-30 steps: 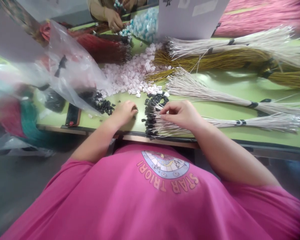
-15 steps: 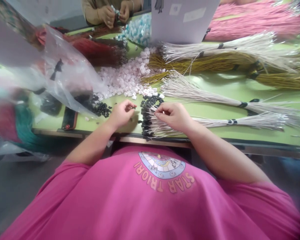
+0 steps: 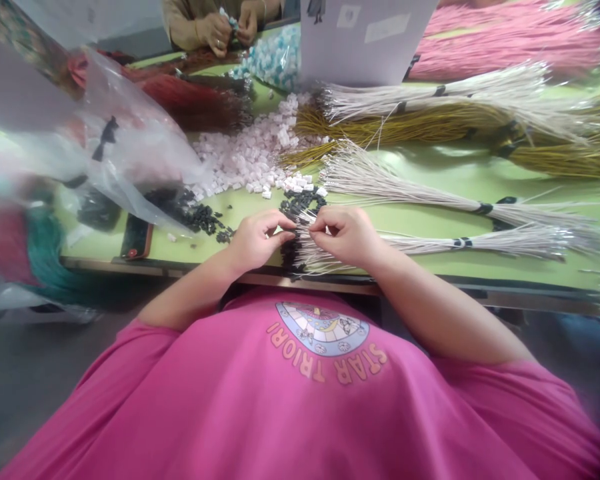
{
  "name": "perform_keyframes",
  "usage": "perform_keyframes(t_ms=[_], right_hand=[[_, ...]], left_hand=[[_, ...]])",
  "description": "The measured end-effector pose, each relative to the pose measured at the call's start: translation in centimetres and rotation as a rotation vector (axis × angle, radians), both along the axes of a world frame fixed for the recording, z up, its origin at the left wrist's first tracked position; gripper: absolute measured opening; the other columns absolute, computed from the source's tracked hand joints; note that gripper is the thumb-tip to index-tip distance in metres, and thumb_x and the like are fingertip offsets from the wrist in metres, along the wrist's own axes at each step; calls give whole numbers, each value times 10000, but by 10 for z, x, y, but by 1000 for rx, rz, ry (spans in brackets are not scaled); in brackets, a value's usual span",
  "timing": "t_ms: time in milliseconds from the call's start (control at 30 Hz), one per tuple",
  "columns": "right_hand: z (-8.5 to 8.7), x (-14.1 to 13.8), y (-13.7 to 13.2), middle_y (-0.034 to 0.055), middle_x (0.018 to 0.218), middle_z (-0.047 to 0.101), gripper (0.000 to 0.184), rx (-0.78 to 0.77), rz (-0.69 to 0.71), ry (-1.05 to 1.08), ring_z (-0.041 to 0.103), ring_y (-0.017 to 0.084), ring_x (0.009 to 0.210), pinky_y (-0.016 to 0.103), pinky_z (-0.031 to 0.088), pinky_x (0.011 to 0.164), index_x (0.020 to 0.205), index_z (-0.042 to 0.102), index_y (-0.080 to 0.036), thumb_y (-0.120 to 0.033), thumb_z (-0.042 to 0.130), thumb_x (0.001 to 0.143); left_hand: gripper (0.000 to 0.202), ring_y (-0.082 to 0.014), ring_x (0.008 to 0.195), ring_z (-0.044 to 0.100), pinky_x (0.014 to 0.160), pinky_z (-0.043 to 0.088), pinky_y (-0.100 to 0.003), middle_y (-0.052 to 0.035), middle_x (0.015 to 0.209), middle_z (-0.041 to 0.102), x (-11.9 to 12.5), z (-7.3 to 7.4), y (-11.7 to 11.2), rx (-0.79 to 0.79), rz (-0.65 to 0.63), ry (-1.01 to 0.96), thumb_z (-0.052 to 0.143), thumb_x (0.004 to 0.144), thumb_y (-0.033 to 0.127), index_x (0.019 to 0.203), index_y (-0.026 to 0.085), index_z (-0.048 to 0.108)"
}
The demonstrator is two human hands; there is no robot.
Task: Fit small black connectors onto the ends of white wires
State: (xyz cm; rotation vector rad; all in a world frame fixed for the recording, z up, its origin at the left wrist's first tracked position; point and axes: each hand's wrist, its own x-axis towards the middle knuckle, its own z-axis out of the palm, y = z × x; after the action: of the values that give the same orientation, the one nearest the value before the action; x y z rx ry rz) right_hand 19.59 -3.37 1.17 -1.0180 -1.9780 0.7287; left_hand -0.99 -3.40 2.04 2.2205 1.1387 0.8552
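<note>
My left hand [image 3: 256, 239] is pinched shut on a small black connector, its fingertips meeting those of my right hand. My right hand [image 3: 344, 235] pinches the end of a thin white wire from the white wire bundle [image 3: 460, 243] lying to its right. Between and under my hands lies a row of black connectors on wire ends [image 3: 291, 252]. Loose black connectors [image 3: 205, 218] are scattered to the left, and a pile of pink-white connectors [image 3: 253, 159] lies just beyond.
A clear plastic bag [image 3: 120, 153] and a dark phone [image 3: 136, 236] sit on the left of the green table [image 3: 430, 175]. White, yellow and pink wire bundles [image 3: 430, 120] stretch across the right. Another person's hands [image 3: 227, 27] work at the far side, next to blue-white connectors [image 3: 275, 60] and a white card [image 3: 365, 37].
My left hand rose from the loose black connectors and moved right to meet my right hand over the wire ends. The right hand barely shifted.
</note>
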Motion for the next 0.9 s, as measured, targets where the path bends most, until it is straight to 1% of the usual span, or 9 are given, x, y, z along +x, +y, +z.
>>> perform_keyframes(t_ms=[100, 300, 500, 567, 733, 900], right_hand=[[0, -1, 0, 5, 600, 591, 130, 25, 5, -12, 495, 105, 572, 241, 363, 575, 599, 627, -175, -113, 540, 673], [0, -1, -1, -4, 586, 593, 141, 62, 23, -45, 511, 96, 559, 218, 368, 560, 596, 630, -165, -102, 529, 671], [0, 0, -1, -2, 591, 607, 147, 77, -3, -62, 522, 96, 559, 214, 373, 559, 590, 627, -164, -91, 524, 664], [0, 1, 0, -4, 581, 599, 148, 92, 3, -65, 516, 93, 552, 211, 371, 557, 587, 626, -162, -85, 523, 660], [-2, 0, -1, -1, 589, 597, 146, 121, 24, -73, 528, 96, 572, 206, 383, 569, 593, 618, -161, -86, 516, 667], [-3, -1, -1, 6, 614, 618, 150, 97, 46, -88, 547, 105, 600, 211, 398, 600, 626, 633, -164, -94, 513, 684]], left_hand=[[141, -150, 799, 626, 721, 483, -277, -60, 868, 689, 2, 1, -2, 12, -25, -21, 631, 814, 289, 873, 174, 685], [152, -137, 789, 625, 739, 488, -264, -60, 838, 680, 6, 1, -3, 52, -73, -32, 632, 818, 270, 882, 143, 687], [139, -133, 778, 622, 717, 485, -254, -52, 838, 682, 6, 4, -3, 48, -42, 2, 630, 819, 264, 880, 152, 687], [130, -132, 783, 623, 723, 487, -253, -52, 835, 680, 7, 4, -3, 63, -50, 12, 631, 819, 252, 877, 150, 685], [131, -136, 781, 621, 732, 490, -262, -52, 827, 676, 7, 1, -3, 126, -84, 62, 619, 829, 257, 867, 146, 678], [155, -145, 768, 615, 724, 484, -272, -56, 813, 669, 7, -3, 0, 179, -107, 116, 604, 840, 277, 864, 143, 675]])
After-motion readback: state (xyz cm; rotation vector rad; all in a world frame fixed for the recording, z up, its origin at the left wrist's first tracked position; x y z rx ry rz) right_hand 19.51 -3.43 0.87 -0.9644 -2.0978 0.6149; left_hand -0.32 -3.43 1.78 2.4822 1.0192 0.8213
